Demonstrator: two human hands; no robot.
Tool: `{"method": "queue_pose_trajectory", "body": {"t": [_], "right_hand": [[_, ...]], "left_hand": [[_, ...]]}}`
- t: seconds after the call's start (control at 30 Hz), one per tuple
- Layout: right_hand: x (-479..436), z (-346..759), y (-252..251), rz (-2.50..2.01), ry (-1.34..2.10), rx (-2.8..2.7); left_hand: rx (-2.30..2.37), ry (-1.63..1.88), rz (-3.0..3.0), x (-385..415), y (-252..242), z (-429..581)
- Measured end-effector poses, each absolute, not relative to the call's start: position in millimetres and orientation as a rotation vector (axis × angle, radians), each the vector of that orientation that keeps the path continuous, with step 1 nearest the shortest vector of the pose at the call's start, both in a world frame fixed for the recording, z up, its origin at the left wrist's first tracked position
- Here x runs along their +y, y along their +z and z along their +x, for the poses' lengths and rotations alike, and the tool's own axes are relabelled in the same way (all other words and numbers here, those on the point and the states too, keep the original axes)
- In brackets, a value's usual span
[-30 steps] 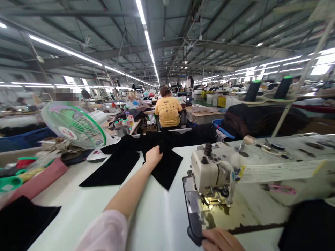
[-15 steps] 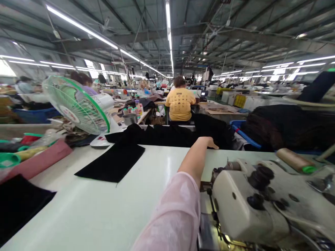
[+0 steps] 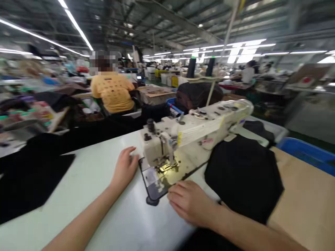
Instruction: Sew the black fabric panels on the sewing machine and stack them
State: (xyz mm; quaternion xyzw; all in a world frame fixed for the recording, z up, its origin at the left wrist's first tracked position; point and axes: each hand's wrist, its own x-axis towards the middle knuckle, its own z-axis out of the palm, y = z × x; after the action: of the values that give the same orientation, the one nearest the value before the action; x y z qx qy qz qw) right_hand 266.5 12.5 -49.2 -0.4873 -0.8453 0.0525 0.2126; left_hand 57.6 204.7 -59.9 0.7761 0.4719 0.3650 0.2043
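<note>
My left hand (image 3: 127, 165) is over the pale tabletop (image 3: 110, 216), at the left side of the sewing machine (image 3: 159, 148). Its thumb and fingers are apart and nothing shows between them. On the near side of the machine's needle plate, my right hand (image 3: 192, 202) has its fingers bent and pressed together. Whatever may be under those fingertips is hidden. A dark cloth piece (image 3: 243, 174) lies to the right of the machine, behind my right forearm. More black cloth (image 3: 34, 170) spreads over the left of the table.
Black fabric (image 3: 110, 127) runs along the table's far edge. A blue bin (image 3: 309, 153) stands at the right beside a tan board (image 3: 300, 195). Thread cones (image 3: 192, 68) rise behind the machine. A person in a yellow shirt (image 3: 112, 92) sits ahead, facing away.
The view has swung right, bringing the whole machine into sight. My left hand has come back from the black fabric at the far edge to beside the machine. My right hand has appeared.
</note>
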Motion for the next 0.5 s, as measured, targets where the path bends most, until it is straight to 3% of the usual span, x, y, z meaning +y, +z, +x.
{"method": "queue_pose_trajectory", "body": {"t": [0.2, 0.5], "right_hand": [[-33, 360, -7, -2.210, 0.135, -1.823], [-55, 401, -32, -2.057, 0.476, -1.507]], "left_hand": [[1.411, 0.932, 1.909, 149, -77, 15], [1.488, 0.980, 1.908, 127, -56, 28]]}}
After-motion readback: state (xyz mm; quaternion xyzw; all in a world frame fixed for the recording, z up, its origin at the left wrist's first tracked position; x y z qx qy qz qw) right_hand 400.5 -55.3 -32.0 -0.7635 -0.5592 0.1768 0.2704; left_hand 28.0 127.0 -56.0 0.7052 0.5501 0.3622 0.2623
